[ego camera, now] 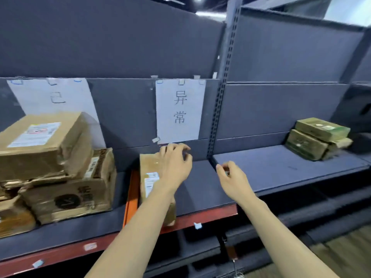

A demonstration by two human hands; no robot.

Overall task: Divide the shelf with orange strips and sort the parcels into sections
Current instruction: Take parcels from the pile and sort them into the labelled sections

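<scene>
Orange strip (pixel 131 197) lies front to back on the grey shelf (pixel 200 189), a taped brown parcel (pixel 149 177) just beside it on its right. My left hand (pixel 174 165) rests over that parcel's far end, fingers loosely spread. My right hand (pixel 232 177) hovers above the shelf, fingers curled, holding nothing; stacked cardboard boxes (pixel 54 167) sit left of the strip.

The shelf (pixel 200 189) is dark slate grey with a red-brown front edge. Left of the white sheet (pixel 179 109) bearing black characters, an orange strip (pixel 131 195) lies beside a tan parcel (pixel 149 177) with a white label. Further left, brown cardboard boxes (pixel 50 167) carry white labels and a black round logo. Far right of the sheet sit olive-green boxes (pixel 317 137).
</scene>
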